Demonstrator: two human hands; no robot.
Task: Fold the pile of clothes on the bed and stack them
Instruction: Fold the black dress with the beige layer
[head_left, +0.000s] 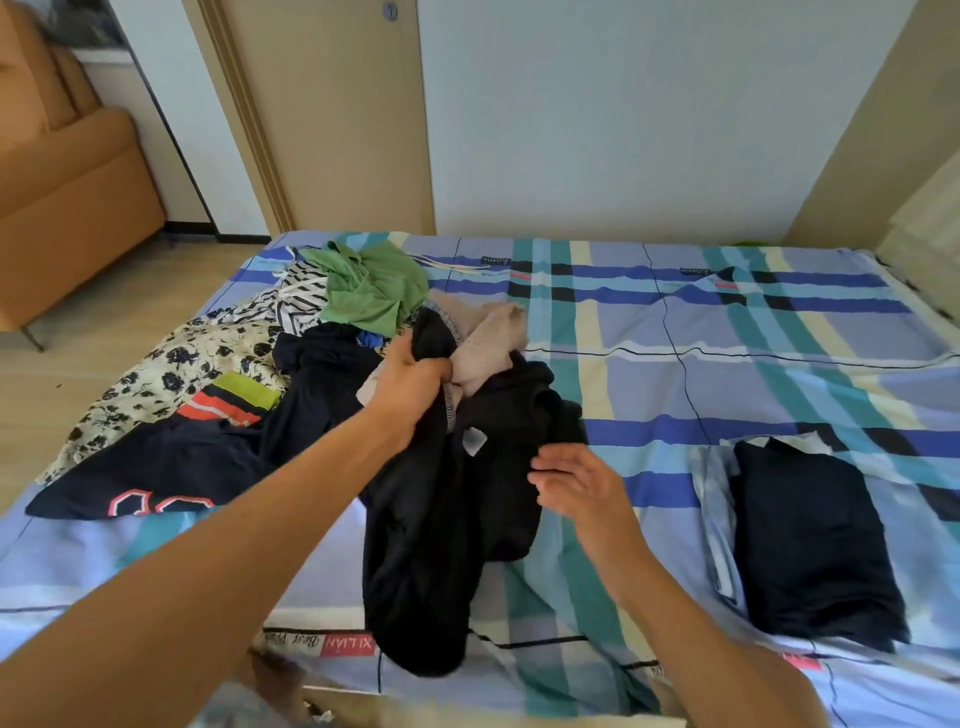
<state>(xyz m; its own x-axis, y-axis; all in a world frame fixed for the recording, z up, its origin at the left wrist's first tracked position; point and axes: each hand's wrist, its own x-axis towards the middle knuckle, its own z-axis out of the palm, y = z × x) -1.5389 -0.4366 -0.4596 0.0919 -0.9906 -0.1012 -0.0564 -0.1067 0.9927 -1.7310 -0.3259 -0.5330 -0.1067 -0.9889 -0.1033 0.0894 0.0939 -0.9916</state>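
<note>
Two bare forearms reach in from the near edge, one from each side. One left hand (410, 384) is clenched round a bunched upper end of a single black garment (431, 545), knuckles up, wrist straight, arm stretched forward over the bed (727, 332). The garment hangs and trails from that fist toward the camera, its lower end lying near the bed's front edge. One right hand (576, 486) is released, fingers loosely extended and pointing left, palm turned inward, just beside the garment's right edge; whether the fingertips touch the cloth is unclear through the motion blur.

Behind and left of the fist lies one unfolded pile, in which five pieces can be told apart: a green top (374, 291), a black-and-white striped piece (301, 296), a floral cloth (176, 374), a navy jersey (171, 467) with orange and lime bands, and a beige piece (488, 338) touching the held garment. Right of the open hand, well apart from the pile, sits one stack of two: a folded dark garment (810, 540) on a pale blue folded piece (714, 519).
</note>
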